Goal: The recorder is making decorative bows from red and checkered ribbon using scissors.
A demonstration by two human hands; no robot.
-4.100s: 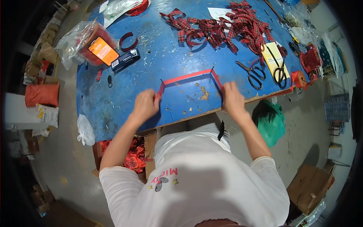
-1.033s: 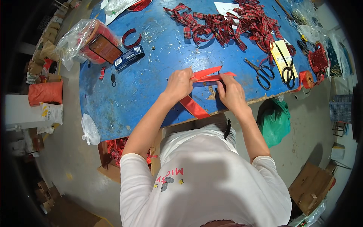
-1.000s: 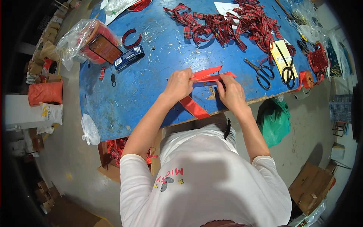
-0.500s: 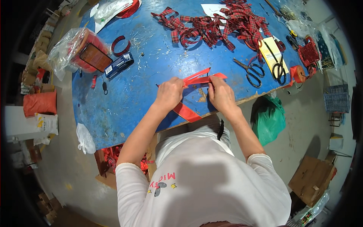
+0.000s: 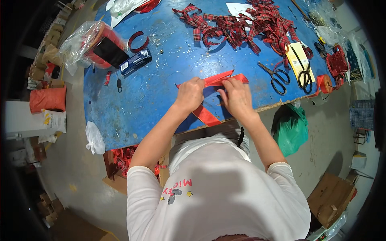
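A red ribbon (image 5: 219,79) is folded between both hands above the near edge of the blue table (image 5: 152,88). My left hand (image 5: 189,94) pinches its left part, and a tail of the ribbon (image 5: 206,116) runs down toward my body. My right hand (image 5: 237,97) grips the folded strip just to the right, fingers closed on it. The two hands are almost touching.
A heap of red plaid ribbon bows (image 5: 241,26) lies at the far side. Two pairs of scissors (image 5: 277,78) (image 5: 304,76) lie right of my hands, beside a red ribbon roll (image 5: 325,83). A bagged red spool (image 5: 96,42) and a dark blue box (image 5: 136,62) sit left. A green bag (image 5: 292,128) hangs below the table edge.
Four seconds ago the ribbon was stretched wide between hands set far apart. The hands have come together and folded it; over the last second they barely shifted.
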